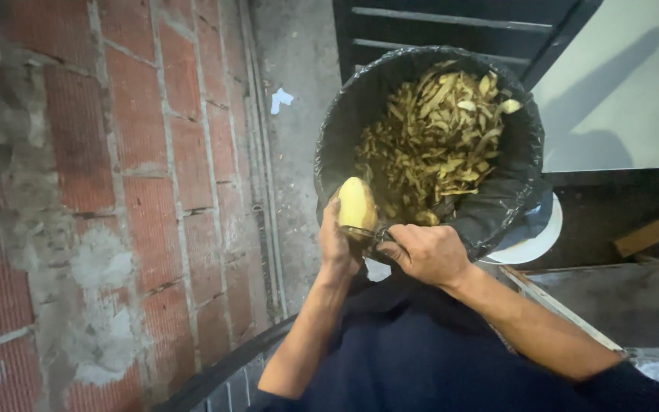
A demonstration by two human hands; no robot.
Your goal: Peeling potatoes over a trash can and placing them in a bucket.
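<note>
My left hand [335,243] clamps a peeled potato [357,203]; right hand [425,253] fingers closed on, probably, a peeler [365,233], over black-lined bin [509,191] of peels [436,137]. Brick wall [116,191] left.

left hand [335,243]: raised, palm inward, fingers curled closed in a grip, forearm bare
right hand [426,253]: knuckles up, fingers clenched in a fist, just right of the left fingers
forearms: both angled forward, converging at the hands

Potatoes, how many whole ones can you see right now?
1: the potato, held in the left hand above the black-lined bin of peels. Others may be hidden.
</note>
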